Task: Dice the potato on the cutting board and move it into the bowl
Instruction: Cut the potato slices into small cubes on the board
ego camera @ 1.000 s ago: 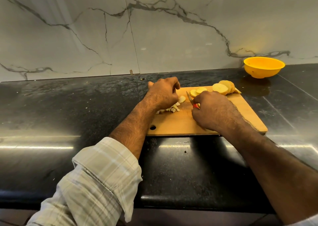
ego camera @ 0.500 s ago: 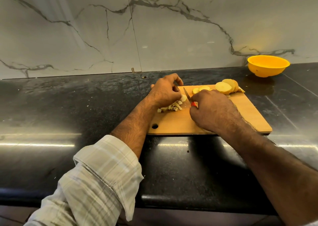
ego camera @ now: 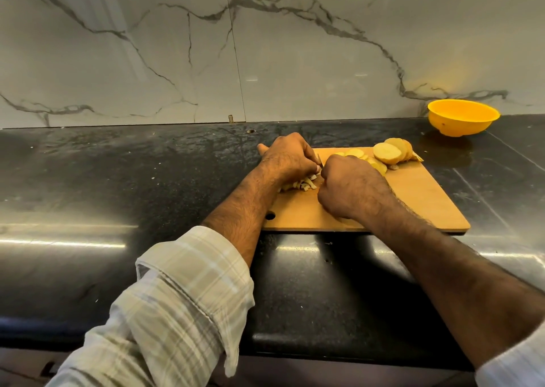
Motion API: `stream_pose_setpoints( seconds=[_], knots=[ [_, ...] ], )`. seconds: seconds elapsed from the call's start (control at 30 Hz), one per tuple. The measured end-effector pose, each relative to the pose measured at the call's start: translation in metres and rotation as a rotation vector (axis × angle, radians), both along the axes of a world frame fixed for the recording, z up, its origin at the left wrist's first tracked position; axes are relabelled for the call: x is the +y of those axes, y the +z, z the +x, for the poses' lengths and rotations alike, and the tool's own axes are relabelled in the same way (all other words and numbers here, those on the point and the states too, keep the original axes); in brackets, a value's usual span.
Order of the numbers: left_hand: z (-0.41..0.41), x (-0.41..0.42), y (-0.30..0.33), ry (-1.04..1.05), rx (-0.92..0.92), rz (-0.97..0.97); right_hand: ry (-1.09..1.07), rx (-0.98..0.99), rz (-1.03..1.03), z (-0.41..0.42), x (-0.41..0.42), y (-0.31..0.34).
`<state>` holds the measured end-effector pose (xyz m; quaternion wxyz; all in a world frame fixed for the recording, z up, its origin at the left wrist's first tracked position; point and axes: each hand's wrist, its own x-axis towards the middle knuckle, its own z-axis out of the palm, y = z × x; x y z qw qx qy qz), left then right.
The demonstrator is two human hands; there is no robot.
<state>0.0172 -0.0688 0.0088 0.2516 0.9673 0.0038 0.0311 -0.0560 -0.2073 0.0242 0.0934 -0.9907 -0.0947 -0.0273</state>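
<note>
The black countertop (ego camera: 147, 180) carries my whole work area, with the marble wall behind it. The wooden cutting board (ego camera: 413, 204) lies flat on it in front of me. The yellow bowl (ego camera: 463, 117) stands on the counter beyond the board's far right corner, well apart from my hands, and no potato shows inside it from this angle, so I judge the transfer step not yet begun.

On the far right of the board, a row of round potato slices (ego camera: 389, 152) leans together, undiced. Flatter slices lie just beside them, toward my right hand. This stock is the larger share of the potato, so I judge the dicing well under half complete.

My right hand (ego camera: 351, 189) is curled into a fist round the knife handle, which the hand hides. Only a sliver of the knife (ego camera: 319, 160) blade shows between my two hands.

My left hand (ego camera: 287, 159) has its fingers curled down, pinning the piece under the cut.

The diced pieces (ego camera: 303, 183) form a small pile on the board, below my left hand
</note>
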Motion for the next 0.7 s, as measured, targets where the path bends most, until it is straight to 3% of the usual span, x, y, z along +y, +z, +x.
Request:
stream_pose_setpoints(
  seconds=[0.3, 0.47, 0.7],
  knots=[
    [-0.002, 0.004, -0.004, -0.04, -0.07, 0.115, 0.037, 0.072, 0.051, -0.008, -0.028, 0.005],
    [0.001, 0.013, -0.004, -0.028, -0.109, 0.042, 0.009, -0.029, 0.09, -0.011, -0.024, 0.004],
    [0.003, 0.009, -0.005, -0.038, -0.087, 0.068, 0.012, -0.001, 0.025, -0.009, -0.007, -0.003]
  ],
)
